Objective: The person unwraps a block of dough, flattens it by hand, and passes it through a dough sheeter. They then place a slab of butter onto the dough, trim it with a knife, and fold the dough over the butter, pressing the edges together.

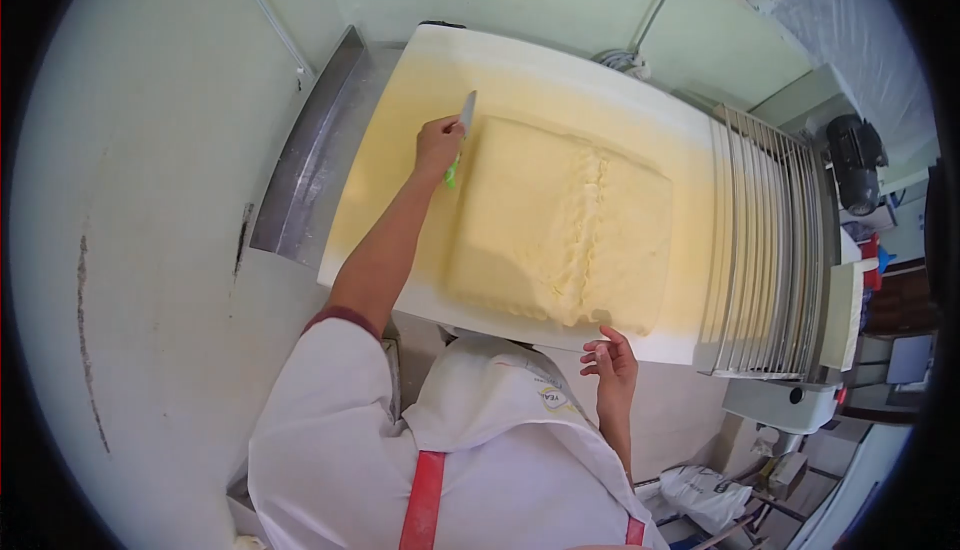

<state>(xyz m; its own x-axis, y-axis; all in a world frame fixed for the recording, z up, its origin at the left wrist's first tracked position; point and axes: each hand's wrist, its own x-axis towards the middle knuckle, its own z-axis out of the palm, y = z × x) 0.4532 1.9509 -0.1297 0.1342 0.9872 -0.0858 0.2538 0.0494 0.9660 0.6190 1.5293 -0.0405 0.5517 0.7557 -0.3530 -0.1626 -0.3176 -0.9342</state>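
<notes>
A large folded slab of pale yellow dough (pixel 520 210) lies on the white belt (pixel 690 230). A rough, crumbly seam runs across the slab, right of its middle. Just beyond the slab's left edge, my left hand (pixel 440 145) is closed round the green handle of a knife (pixel 467 110). The blade points away from me, and part of the handle is hidden by my fingers. By the near edge of the belt, below the seam's end, my right hand (pixel 611 358) is raised with its fingers loosely bent and apart, holding nothing.
A metal wire guard (pixel 760 250) rises across the belt at the right, with a dark motor (pixel 855 162) behind it. A metal tray (pixel 310 155) sits at the belt's left end. Walls stand close on the left and far sides. A white plastic bag (pixel 705 500) lies low at the right.
</notes>
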